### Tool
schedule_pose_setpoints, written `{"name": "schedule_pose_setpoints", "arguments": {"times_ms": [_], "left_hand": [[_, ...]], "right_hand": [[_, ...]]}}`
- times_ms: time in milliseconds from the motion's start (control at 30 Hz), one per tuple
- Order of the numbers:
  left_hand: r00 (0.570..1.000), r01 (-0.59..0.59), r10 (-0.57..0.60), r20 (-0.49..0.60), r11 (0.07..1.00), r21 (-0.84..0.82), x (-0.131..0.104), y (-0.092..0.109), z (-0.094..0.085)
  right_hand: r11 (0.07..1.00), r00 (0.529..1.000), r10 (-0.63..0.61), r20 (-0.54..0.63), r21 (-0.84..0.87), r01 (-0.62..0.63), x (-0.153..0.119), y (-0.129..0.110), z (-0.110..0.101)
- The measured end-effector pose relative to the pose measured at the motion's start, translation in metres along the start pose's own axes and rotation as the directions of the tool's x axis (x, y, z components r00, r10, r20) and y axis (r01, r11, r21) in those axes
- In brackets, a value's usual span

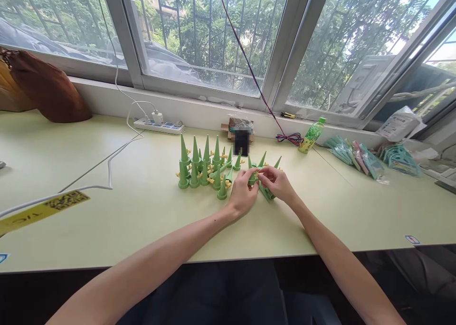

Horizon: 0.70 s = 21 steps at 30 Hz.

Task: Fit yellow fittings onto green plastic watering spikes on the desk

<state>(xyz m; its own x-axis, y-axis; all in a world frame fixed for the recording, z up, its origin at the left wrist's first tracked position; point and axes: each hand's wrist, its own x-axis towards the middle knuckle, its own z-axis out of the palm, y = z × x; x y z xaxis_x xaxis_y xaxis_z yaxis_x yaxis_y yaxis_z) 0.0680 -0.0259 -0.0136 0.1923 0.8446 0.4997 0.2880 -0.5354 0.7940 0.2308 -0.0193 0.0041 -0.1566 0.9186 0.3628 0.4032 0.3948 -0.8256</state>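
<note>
Several green cones (183, 174) with round bases and small yellow pieces stand grouped on the pale green table, left of my hands. My left hand (244, 192) is closed round a green cone (252, 176) whose base shows between the hands. My right hand (280, 183) meets it from the right, its fingers pinched at a small yellow piece (257, 174) on that cone. More green cones (277, 162) lie or stand behind and beneath my right hand, partly hidden by it.
Behind the cones is a small box (241, 124) with a dark, blurred object before it. A power strip (160, 126), a green bottle (312, 136) and bagged items (372, 161) line the window side. A white cable (110, 173) crosses the left side.
</note>
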Motion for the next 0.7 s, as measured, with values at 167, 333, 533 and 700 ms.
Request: {"name": "schedule_pose_setpoints", "arguments": {"times_ms": [167,333,533,700], "left_hand": [[1.0,0.003,-0.003,0.006,1.0,-0.013,0.0,-0.0007,0.0008],[1.0,-0.001,0.001,0.002,1.0,-0.021,0.0,-0.0014,0.0007],[1.0,0.001,-0.001,-0.005,1.0,-0.015,0.0003,-0.001,0.0007],[1.0,0.004,-0.004,0.003,1.0,-0.018,-0.0002,-0.0002,0.0]], "right_hand": [[1.0,1.0,-0.007,0.001,-0.003,0.007,-0.0003,0.0,0.0001],[1.0,1.0,0.002,-0.007,-0.022,-0.003,0.0002,-0.001,0.0003],[1.0,1.0,-0.008,0.0,0.0,0.008,-0.0003,-0.0018,0.0008],[1.0,1.0,0.008,-0.005,-0.02,-0.008,-0.0002,-0.0007,0.0007]]}}
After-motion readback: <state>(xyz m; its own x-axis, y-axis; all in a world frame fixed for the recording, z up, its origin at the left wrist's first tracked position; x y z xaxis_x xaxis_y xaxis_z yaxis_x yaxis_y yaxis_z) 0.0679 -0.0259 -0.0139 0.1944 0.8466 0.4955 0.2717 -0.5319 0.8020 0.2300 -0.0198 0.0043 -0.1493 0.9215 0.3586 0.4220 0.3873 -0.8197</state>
